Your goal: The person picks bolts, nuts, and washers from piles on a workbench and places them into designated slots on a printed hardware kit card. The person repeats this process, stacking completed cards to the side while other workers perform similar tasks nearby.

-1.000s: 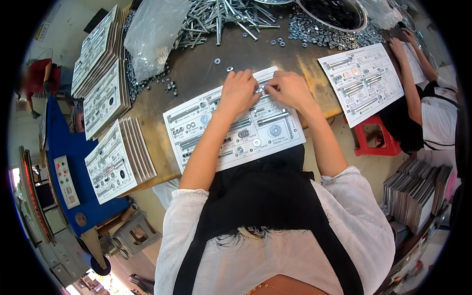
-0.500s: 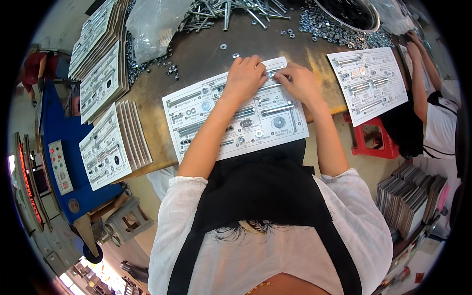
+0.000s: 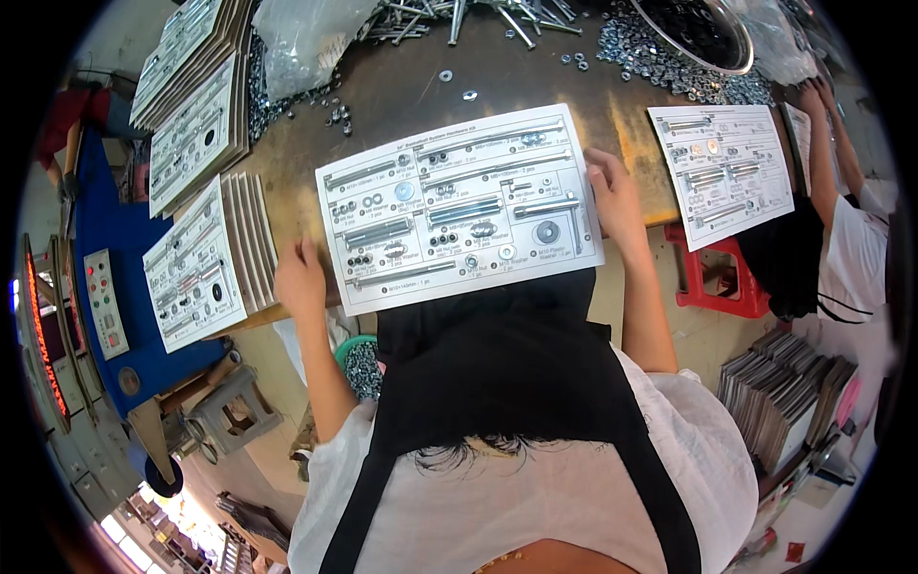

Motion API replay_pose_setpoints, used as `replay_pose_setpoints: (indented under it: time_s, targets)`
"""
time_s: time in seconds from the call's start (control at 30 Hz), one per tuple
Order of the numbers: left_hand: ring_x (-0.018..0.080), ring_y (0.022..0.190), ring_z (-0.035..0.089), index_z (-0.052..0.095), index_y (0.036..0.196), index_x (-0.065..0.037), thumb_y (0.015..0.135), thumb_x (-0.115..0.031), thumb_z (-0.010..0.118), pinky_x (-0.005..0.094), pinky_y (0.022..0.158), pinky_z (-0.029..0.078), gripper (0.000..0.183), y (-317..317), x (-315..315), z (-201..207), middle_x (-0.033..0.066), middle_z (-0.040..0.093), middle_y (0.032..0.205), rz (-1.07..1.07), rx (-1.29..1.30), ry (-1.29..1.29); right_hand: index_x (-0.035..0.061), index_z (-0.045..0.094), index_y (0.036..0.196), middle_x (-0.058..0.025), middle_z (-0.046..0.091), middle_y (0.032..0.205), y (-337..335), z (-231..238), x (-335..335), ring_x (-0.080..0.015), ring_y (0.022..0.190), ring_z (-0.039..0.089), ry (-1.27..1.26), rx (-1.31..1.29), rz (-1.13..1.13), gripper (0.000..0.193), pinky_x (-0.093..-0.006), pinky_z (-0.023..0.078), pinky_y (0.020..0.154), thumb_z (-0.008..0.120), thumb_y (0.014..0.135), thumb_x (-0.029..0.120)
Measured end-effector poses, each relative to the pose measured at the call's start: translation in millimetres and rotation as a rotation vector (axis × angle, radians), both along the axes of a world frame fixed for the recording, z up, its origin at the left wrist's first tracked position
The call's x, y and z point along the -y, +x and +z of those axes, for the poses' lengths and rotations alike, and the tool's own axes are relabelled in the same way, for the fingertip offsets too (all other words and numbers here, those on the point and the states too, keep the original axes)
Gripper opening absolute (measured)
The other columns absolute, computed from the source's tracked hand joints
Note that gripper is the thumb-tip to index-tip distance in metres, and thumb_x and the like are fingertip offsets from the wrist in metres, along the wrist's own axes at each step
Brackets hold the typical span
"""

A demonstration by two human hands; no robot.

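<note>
In front of me a white printed card lies at the table's near edge, overhanging my black apron. Bolts, nuts and washers fill its marked fields, among them a large grey washer and a bluish washer. My left hand is just left of the card, fingers curled in; what they hold, if anything, is hidden. Beside the card's right edge is my right hand, its fingers loosely bent and apart, with nothing visible in them. Whether its fingertips touch the edge, I cannot tell.
Stacked cards line the table's left side. Long bolts, loose nuts and a metal bowl lie at the back. Another card is at right, near a co-worker's arms. A red stool stands below.
Both hands have left the card's upper part and drawn apart, the left to its left side, the right to its right edge. The view has shifted slightly.
</note>
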State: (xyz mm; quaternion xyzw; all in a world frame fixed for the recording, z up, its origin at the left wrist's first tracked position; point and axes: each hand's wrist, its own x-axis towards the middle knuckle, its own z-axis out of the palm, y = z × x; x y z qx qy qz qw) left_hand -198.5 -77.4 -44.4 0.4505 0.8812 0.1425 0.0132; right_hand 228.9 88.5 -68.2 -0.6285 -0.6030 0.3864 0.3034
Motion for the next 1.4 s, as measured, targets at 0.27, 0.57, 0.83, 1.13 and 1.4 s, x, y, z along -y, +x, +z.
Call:
replay_pose_setpoints:
  time_s: [0.27,0.57,0.83,1.13,1.4]
  targets:
    - [0.0183,0.097,0.069,0.052,0.136,0.003,0.096,-0.001,0.049,0.0296,0.085,0.053,0.041,32.8,81.6,-15.1,0.0141,0.07,0.111,0.046,0.938,0.216,0.0003,0.06,0.13,-0.0029,0.069,0.099,13.0,6.6,-6.4,-0.0099,0.083,0.063,-0.408,-0.464,0.067,0.034,-0.0251,0.05,0.071,0.055,0.1,0.013]
    - [0.008,0.097,0.063,0.049,0.145,0.001,0.091,-0.005,0.057,0.0185,0.075,0.049,0.055,28.0,89.0,27.0,0.0063,0.065,0.125,0.116,1.371,0.439,0.0001,0.058,0.134,-0.0028,0.069,0.106,10.8,31.8,-16.0,-0.0063,0.084,0.064,-0.336,-0.521,0.213,0.036,-0.0211,0.052,0.07,0.056,0.1,0.014]
    - [0.0153,0.106,0.066,0.052,0.142,0.002,0.089,-0.005,0.059,0.0257,0.084,0.054,0.053,-42.7,128.4,96.6,0.0111,0.064,0.13,0.144,1.21,0.669,-0.0042,0.058,0.134,-0.0055,0.07,0.108,-84.7,124.2,-31.5,-0.008,0.09,0.067,-0.262,-0.634,0.38,0.039,-0.0211,0.054,0.076,0.058,0.099,0.014]
    - [0.0178,0.114,0.062,0.057,0.138,0.002,0.089,0.001,0.048,0.0296,0.093,0.049,0.05,-232.7,170.0,109.1,0.0119,0.064,0.129,0.293,0.936,0.732,0.0064,0.059,0.126,-0.0054,0.07,0.108,-287.7,96.6,-7.2,-0.0127,0.093,0.067,-0.394,-0.723,0.661,0.031,-0.0259,0.054,0.08,0.062,0.097,0.017]
    - [0.0187,0.112,0.064,0.06,0.137,-0.002,0.086,0.003,0.04,0.031,0.094,0.049,0.054,-387.4,200.1,101.1,0.0099,0.067,0.127,0.449,0.837,0.64,-0.0039,0.055,0.122,-0.0149,0.067,0.11,-438.5,74.3,53.8,-0.0231,0.096,0.07,-0.534,-0.851,0.608,0.026,-0.034,0.062,0.081,0.058,0.096,0.0]
